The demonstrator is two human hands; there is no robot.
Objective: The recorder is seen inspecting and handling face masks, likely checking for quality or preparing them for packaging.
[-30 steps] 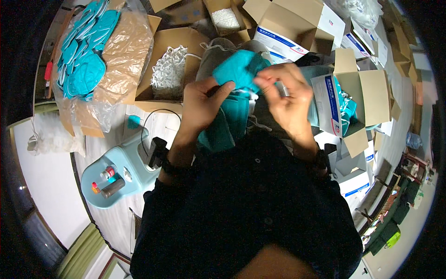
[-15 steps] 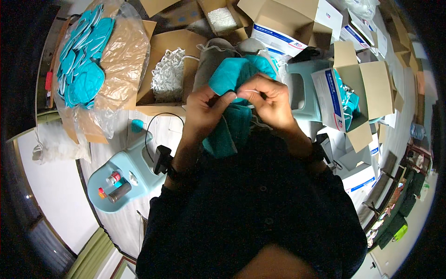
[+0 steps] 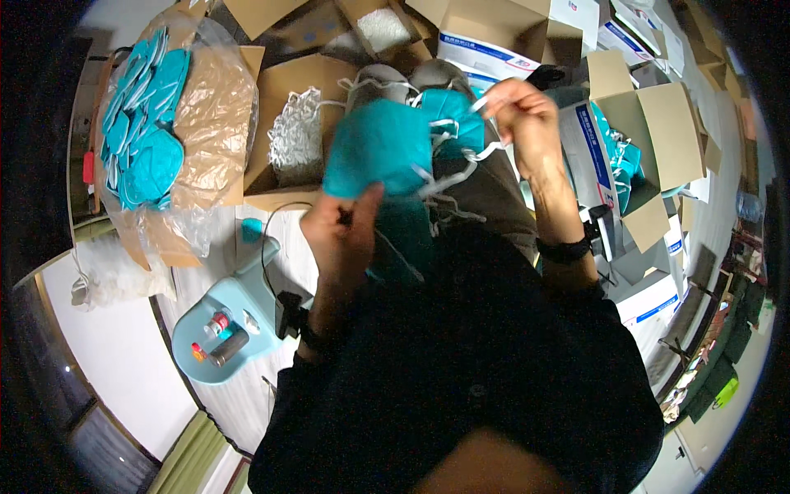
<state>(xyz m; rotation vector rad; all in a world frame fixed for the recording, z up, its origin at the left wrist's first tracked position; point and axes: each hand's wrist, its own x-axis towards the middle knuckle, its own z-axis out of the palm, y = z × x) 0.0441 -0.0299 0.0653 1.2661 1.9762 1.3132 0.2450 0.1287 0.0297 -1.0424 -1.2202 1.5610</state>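
Observation:
My left hand (image 3: 341, 226) is closed on the lower edge of a teal face mask (image 3: 378, 148), its thumb pressed against the cloth. A white elastic strap (image 3: 458, 174) trails from the mask's right corner towards my right hand (image 3: 527, 123). That hand is raised to the right, thumb and fingers pinched on a white strap end. Behind the held mask, another teal mask (image 3: 461, 123) with white straps rests on my lap. More teal cloth (image 3: 403, 235) hangs below my left hand, partly hidden.
Many teal masks (image 3: 152, 165) lie in a plastic-lined carton at left. Beside it, an open carton (image 3: 255, 169) holds a heap of white straps (image 3: 295, 136). Another open box (image 3: 588, 156) with masks stands at right. A light-blue stool (image 3: 193, 346) carries small bottles at lower left.
My hands were together at the mask's edge. The right has moved up and away to the right with a white strap; the left has shifted left and down, keeping the mask.

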